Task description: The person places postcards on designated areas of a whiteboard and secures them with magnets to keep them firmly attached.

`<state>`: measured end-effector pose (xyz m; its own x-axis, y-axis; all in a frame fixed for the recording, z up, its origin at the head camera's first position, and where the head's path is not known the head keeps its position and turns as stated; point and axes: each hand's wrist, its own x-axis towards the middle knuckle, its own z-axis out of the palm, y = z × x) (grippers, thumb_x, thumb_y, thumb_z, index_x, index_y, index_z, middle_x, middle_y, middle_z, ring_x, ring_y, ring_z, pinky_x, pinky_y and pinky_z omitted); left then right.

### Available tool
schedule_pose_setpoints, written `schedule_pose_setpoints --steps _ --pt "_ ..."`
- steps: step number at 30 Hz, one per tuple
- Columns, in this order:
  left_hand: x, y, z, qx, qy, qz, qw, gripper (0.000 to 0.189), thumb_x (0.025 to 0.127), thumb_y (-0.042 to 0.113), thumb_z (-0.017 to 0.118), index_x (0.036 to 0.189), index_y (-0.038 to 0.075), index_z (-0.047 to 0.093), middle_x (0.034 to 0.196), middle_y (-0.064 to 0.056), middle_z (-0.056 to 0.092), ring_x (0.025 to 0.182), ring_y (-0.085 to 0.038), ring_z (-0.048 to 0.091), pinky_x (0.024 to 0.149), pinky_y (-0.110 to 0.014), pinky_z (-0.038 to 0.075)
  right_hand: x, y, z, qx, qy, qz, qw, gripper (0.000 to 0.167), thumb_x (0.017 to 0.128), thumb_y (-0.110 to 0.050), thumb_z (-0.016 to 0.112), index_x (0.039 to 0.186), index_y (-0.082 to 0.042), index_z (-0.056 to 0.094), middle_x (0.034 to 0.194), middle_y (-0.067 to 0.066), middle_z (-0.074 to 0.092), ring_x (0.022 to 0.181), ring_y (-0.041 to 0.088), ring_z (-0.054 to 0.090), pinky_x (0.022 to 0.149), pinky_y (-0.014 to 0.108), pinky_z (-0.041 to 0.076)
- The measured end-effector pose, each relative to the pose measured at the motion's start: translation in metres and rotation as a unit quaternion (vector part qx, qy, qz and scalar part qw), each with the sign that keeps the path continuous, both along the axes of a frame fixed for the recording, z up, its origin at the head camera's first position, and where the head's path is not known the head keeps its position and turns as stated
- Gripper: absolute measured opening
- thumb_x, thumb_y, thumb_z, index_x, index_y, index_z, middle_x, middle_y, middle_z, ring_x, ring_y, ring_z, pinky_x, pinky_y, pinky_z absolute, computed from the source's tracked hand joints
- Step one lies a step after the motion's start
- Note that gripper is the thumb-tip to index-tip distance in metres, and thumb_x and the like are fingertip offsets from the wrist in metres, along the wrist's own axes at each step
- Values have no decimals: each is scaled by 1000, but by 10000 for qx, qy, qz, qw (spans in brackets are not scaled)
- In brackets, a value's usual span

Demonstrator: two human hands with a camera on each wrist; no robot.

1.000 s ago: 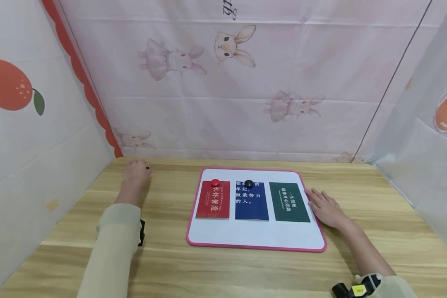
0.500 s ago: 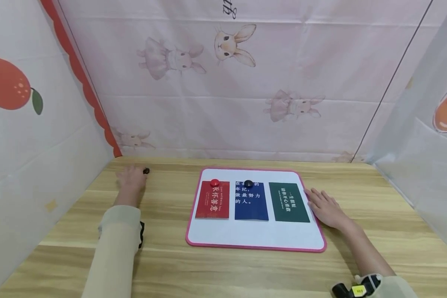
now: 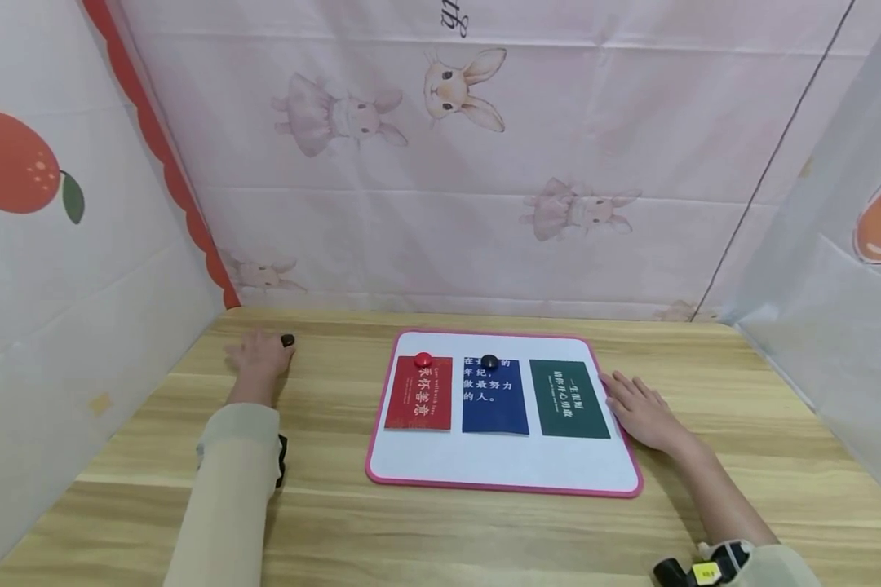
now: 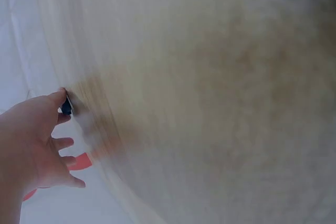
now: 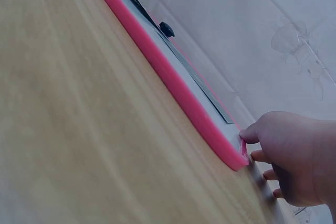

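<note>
At the table's far left, my left hand [image 3: 258, 357] pinches a small black round magnet [image 3: 288, 340] between thumb and index finger. In the left wrist view the magnet [image 4: 66, 106] shows at the fingertips, and the other fingers spread loosely. My right hand [image 3: 644, 414] lies along the right edge of the pink-rimmed whiteboard [image 3: 499, 469], its thumb touching the rim. On the board lie a red card [image 3: 415, 412] with a red magnet [image 3: 423, 359] at its top, a blue card [image 3: 498, 420] with a black magnet [image 3: 489, 362], and a green card [image 3: 568, 420] with no magnet.
The wooden table [image 3: 440, 538] surrounds the board. A pink rabbit-print cloth [image 3: 440, 244] hangs behind it. White fruit-print sheets stand on the left [image 3: 117, 285] and right [image 3: 837, 326].
My left hand has dropped slightly toward me and its fingers have spread. The magnet, mostly hidden a second ago, now shows at the thumb side. My right hand and the board stay put.
</note>
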<state>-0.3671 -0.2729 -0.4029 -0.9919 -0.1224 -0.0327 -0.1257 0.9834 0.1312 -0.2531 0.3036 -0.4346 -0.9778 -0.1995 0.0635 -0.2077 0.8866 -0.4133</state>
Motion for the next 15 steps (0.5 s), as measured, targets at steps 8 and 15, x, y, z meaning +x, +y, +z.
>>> schedule_pose_setpoints --steps 8,15 --pt "-2 0 0 133 119 26 9998 48 97 31 42 131 -3 39 126 -39 32 120 -55 19 93 -71 10 0 -1 1 -27 -22 -9 10000 53 97 -26 40 142 0 26 143 30 17 128 53 5 98 66 1" --pt "-1 3 0 171 65 46 9998 48 97 31 43 132 -1 37 128 -41 27 121 -57 17 91 -72 11 1 -2 2 -40 42 -11 10000 52 97 -25 40 141 0 28 142 30 19 127 53 7 98 66 2"
